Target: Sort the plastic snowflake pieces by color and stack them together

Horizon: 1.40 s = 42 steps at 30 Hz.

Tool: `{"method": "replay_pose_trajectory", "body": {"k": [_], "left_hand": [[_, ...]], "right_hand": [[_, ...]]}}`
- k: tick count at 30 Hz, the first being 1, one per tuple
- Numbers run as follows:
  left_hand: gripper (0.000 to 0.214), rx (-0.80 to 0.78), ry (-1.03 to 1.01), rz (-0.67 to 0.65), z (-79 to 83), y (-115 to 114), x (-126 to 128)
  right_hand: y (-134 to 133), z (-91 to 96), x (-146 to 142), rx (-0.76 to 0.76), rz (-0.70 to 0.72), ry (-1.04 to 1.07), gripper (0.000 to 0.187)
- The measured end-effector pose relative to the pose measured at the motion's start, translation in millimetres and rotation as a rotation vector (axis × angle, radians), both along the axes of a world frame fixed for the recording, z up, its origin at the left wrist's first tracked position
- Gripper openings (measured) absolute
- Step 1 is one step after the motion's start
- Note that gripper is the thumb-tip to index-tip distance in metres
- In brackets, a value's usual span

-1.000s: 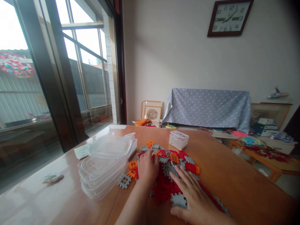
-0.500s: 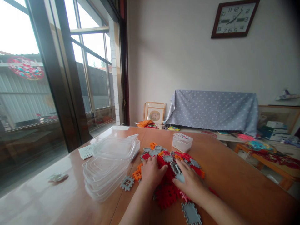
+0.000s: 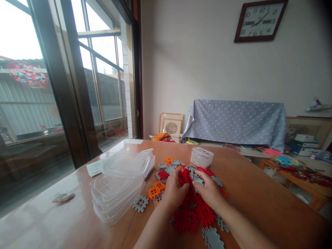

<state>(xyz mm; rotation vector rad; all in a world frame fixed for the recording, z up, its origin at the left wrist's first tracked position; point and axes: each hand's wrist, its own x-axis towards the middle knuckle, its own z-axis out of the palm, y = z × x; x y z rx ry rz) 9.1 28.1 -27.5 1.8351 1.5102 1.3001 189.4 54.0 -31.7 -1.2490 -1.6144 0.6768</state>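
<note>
The left hand (image 3: 178,190) and right hand (image 3: 208,189), half curled, lay among red pieces (image 3: 206,212) heaped on the tabletop (image 3: 251,193); whether they gripped any was unclear. Loose stacking probably risked a slide if pushed.

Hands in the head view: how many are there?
2: the left hand at red pieces, the right hand beside it at grey pieces. No others show.
</note>
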Motion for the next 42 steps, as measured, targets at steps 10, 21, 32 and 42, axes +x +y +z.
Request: {"method": "replay_pose_trajectory", "body": {"k": [10,21,32,42], "left_hand": [[0.062,0.056,-0.079,-0.127,1.8,-5.1,3.4],[0.05,0.123,0.021,-0.179,14.9,-16.5,6.7],[0.052,0.085,0.099,0.051,6.1,-6.5,5.5],[0.046,0.048,0.085,-0.061,9.0,-12.9,10.0]], "right_hand": [[-7.1,28.3,-9.0,-0.196,0.071,0.434,0.054],[0.8,25.2,21.4,-0.249,0.088,0.472,0.047],[49.9,-27.4,83.7,-0.245,-0.308,0.177,0.078],[38.1,-21.5,50.0,-0.252,-0.059,0.13,0.077]]}}
